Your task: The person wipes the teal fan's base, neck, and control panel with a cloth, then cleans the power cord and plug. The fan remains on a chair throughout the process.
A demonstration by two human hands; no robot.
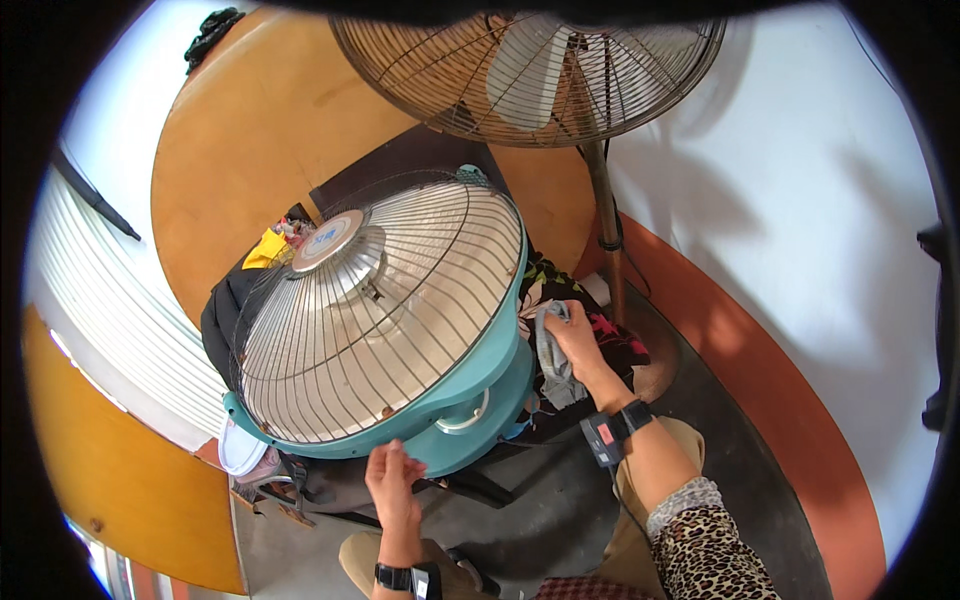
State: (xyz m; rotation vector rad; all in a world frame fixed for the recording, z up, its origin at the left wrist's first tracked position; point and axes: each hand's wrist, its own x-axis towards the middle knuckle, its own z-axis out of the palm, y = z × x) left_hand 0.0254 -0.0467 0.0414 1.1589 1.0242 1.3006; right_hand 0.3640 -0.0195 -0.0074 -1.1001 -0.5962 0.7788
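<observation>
A teal dish-shaped electric heater (pixel 465 390) stands tilted before me, its wire guard (pixel 375 375) bulging towards the upper left around a round centre cap (pixel 328 241). My right hand (pixel 576 341) grips a crumpled grey cloth (pixel 553 360) beside the heater's right side. Close to the lower rim, my left hand (pixel 395 480) has loosely curled fingers and no visible object in them. Whether its fingertips touch the rim is hard to tell. Beneath the dish is the heater's round teal base with a white curved piece (pixel 465 416).
A pedestal fan (pixel 525 82) rises behind, its pole (pixel 604 217) to the right. Behind the heater leans a large orange-brown round board (pixel 247 127). Dark floral fabric (pixel 622 345) lies near the right hand. A clear plastic tub (pixel 240 450) sits at lower left. A white wall (pixel 810 187) bounds the right.
</observation>
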